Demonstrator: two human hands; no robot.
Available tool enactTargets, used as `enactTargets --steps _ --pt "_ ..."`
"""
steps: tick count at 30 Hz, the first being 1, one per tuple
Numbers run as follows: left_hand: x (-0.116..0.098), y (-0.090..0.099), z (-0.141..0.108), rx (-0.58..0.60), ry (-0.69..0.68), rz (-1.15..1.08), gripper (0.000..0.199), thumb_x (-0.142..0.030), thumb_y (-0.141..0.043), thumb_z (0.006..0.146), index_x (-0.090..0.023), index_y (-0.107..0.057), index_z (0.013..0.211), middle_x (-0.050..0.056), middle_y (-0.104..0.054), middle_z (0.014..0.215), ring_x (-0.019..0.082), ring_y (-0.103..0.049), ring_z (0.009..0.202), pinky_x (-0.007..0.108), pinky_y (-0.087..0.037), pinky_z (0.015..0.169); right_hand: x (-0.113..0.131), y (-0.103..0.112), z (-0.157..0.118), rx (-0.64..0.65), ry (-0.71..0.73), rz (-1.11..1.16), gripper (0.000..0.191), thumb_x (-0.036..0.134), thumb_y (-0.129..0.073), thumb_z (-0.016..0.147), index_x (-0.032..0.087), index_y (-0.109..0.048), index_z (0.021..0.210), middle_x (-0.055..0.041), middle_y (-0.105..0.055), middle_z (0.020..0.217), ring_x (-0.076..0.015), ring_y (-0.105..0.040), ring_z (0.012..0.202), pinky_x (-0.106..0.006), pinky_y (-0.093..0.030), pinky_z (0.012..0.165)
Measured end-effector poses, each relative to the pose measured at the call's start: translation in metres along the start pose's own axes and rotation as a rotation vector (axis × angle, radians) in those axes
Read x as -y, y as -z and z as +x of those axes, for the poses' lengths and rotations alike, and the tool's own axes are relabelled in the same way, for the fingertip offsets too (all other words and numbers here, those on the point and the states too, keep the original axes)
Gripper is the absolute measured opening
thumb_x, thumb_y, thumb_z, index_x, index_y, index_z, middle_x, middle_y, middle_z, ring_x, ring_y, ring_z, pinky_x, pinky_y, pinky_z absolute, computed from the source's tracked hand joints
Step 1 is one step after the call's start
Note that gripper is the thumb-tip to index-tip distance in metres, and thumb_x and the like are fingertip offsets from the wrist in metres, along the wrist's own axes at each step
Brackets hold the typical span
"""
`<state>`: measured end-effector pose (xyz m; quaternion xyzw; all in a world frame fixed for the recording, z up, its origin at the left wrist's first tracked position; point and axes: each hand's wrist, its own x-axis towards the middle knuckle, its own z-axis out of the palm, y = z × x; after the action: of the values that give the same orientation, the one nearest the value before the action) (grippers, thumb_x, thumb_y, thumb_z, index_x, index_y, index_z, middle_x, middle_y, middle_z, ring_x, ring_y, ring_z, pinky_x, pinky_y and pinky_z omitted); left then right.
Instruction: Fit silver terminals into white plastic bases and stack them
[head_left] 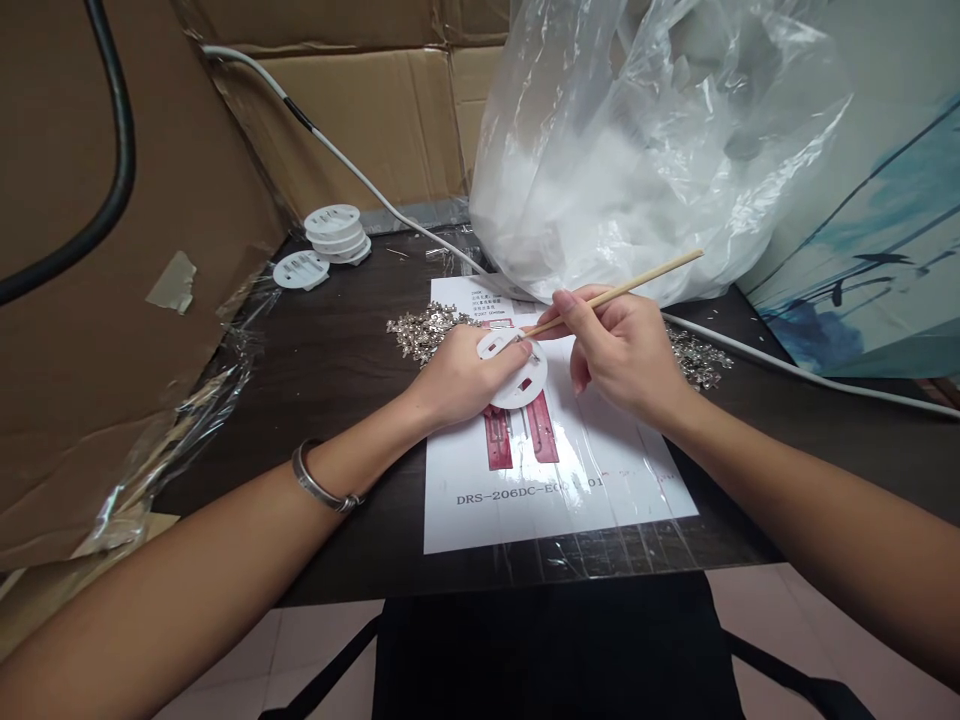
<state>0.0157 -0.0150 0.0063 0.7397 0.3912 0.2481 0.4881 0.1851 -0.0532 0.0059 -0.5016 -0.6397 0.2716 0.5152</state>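
Observation:
My left hand point(469, 375) grips a round white plastic disc point(517, 392) with small slots and metal bits in it, thumb across its face. In my right hand point(619, 345) is a thin wooden stick point(652, 272), held like a pen, its lower tip at the upper edge of the disc. Beneath both hands lies a printed sheet point(517, 525) with a red picture and lettering, under clear film. A pile of small metal parts point(424, 332) sits beyond my left hand, and another metal pile point(699, 360) is partly hidden behind my right wrist.
Several white discs point(334, 222) are stacked at the back left, with one more disc point(300, 270) against them. A large clear plastic bag point(637, 180) of white items fills the back. A white cable point(360, 175) crosses the table behind my hands. Cardboard point(360, 120) walls the left and back.

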Motion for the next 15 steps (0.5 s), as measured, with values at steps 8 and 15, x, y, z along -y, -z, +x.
enactTargets --steps 8,15 --pt "-0.0005 -0.0005 0.0000 -0.004 -0.010 0.019 0.033 -0.032 -0.054 0.085 -0.015 -0.045 0.057 -0.003 -0.045 0.055 0.008 -0.039 0.051 0.024 -0.030 0.049 0.0010 -0.0015 -0.0013 -0.001 0.018 -0.026 0.040 0.040 -0.054 0.095 0.016 -0.070 0.067 -0.0032 -0.068 0.077 -0.0070 -0.057 0.050 -0.019 -0.042 0.042" --pt "0.0003 -0.0016 0.0018 -0.036 -0.056 0.000 0.031 -0.027 -0.052 0.085 -0.016 -0.045 0.057 -0.003 -0.045 0.055 0.008 -0.038 0.049 0.024 -0.031 0.048 -0.0017 -0.0059 -0.0042 -0.054 0.060 -0.117 0.035 0.036 -0.053 0.095 0.015 -0.069 0.073 -0.0020 -0.066 0.070 -0.0078 -0.057 0.050 -0.021 -0.043 0.046"
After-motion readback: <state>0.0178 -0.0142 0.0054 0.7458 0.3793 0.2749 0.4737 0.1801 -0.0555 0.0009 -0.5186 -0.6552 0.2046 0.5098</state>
